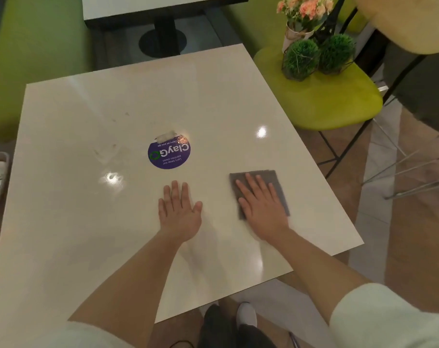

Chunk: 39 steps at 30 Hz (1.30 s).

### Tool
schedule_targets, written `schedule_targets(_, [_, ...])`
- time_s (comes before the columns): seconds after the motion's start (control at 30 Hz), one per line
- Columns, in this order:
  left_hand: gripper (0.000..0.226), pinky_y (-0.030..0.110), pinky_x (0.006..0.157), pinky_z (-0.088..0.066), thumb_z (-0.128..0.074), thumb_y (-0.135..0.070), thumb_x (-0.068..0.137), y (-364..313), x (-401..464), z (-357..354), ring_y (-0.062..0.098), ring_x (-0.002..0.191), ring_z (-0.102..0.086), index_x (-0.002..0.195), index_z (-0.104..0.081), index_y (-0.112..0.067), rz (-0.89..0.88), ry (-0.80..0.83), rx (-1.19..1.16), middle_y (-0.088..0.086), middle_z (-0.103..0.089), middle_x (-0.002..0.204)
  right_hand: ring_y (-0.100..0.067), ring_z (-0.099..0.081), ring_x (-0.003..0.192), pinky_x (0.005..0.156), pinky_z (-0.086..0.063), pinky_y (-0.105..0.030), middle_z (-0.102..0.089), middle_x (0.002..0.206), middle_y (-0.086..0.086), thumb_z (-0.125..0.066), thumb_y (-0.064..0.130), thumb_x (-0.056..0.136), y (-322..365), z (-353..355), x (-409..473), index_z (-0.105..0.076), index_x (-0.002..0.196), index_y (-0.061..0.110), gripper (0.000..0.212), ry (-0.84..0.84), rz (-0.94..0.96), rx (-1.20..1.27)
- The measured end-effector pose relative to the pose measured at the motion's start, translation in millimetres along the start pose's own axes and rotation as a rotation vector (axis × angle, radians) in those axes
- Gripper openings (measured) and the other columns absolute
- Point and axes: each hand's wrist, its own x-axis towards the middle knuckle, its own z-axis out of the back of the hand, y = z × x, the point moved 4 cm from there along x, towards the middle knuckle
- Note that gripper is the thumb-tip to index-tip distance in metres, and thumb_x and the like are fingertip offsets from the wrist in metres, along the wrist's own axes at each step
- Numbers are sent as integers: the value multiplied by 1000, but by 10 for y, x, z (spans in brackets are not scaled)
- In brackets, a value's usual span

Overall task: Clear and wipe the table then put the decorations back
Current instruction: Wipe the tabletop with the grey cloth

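The counter (pixel 70 202) was a square, glossy cream slab that threw back ceiling lights, with faint smears left of its middle. At its centre sat a round purple sticker (pixel 169 151) with white lettering and a scrap of pale tape at its far edge. A grey cloth (pixel 271 178), folded into a flat rectangle with a soft, slightly fuzzy look, lay near the counter's right edge. The right hand (pixel 262 209) pressed flat on it, fingers straight and slightly spread. The left hand (pixel 179 209) lay palm down on the bare surface just beside it, fingers straight. The decorations stood on a lime-green chair (pixel 326 101) beside the counter: pink flowers (pixel 305 8) in a pale pot and two round green shrubs (pixel 301 57) in thin wire frames.
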Motion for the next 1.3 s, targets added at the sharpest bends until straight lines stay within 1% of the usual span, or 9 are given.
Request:
schedule_targets(0.23, [69, 42, 121, 2, -26, -49, 102, -4, -20, 111, 26, 150, 10, 156, 4, -17, -43, -84, -9, 6, 11, 163, -17, 6, 151, 120, 5, -39, 2, 164, 5, 5, 50, 97, -1201, 265, -304, 0, 155, 34, 60, -8, -223, -73])
schedule_targets(0.4, [62, 42, 121, -12, -37, -44, 101, 13, -327, 66, 26, 148, -11, 154, -18, -18, -56, -210, 3, 5, -16, 161, -21, 8, 150, 121, 4, -45, 5, 164, 0, -10, 43, 103, -1073, 207, -335, 1, 156, 31, 55, -14, -428, -2])
schedule_targets(0.53, [58, 40, 114, -20, -43, -40, 100, 22, -692, -73, 24, 143, -18, 152, -26, -19, 7, -268, -89, 3, -24, 157, -26, 4, 151, 120, 6, -45, 1, 164, -4, 5, 49, 93, -236, -6, -466, -6, 156, 27, 67, 7, -224, -5])
schedule_targets(0.7, [59, 44, 111, -26, -52, -36, 96, -71, -1068, -300, 30, 140, -29, 148, -36, -14, 61, -297, -128, 10, -35, 151, -18, 6, 150, 119, 9, -41, 2, 163, 4, -3, 50, 97, 343, -174, -742, -6, 155, 31, 61, 72, 64, 43])
schedule_targets(0.8, [59, 45, 115, -19, -42, -41, 100, -86, -1195, -394, 30, 145, -23, 151, -30, -13, 85, -286, -139, 11, -30, 156, -14, 7, 150, 119, 13, -35, 2, 163, 10, 2, 54, 93, -13, -83, -717, -5, 154, 38, 64, 86, 145, -1])
schedule_targets(0.93, [67, 43, 121, 2, -19, -49, 103, -48, -1197, -498, 26, 150, 9, 155, 7, -18, 80, -118, -28, 5, 9, 163, -15, 8, 150, 120, 7, -38, 2, 164, 8, -2, 52, 97, -892, 126, -775, -4, 154, 38, 59, 42, -69, -21])
schedule_targets(1.03, [68, 43, 121, 8, -16, -51, 102, -50, -1156, -498, 25, 148, 19, 154, 15, -21, 89, -24, -19, 2, 19, 162, -15, 13, 149, 121, 8, -40, 10, 164, 7, -12, 45, 103, -1291, 207, -834, 2, 154, 36, 54, 68, -199, -19])
schedule_targets(1.17, [68, 43, 120, 9, -16, -51, 102, -54, -1160, -502, 25, 148, 21, 153, 17, -21, 111, 15, -12, 1, 21, 161, -22, 9, 150, 121, 5, -44, 7, 164, 0, -11, 44, 104, -914, 126, -767, 0, 156, 30, 55, 33, -270, -33])
schedule_targets(1.3, [68, 43, 120, 10, -16, -52, 102, -66, -1150, -499, 25, 148, 21, 153, 17, -22, 119, 26, -10, 0, 21, 161, -21, 9, 150, 120, 11, -42, 3, 164, 2, 2, 50, 94, 35, -126, -887, -6, 156, 31, 65, 68, 15, 9])
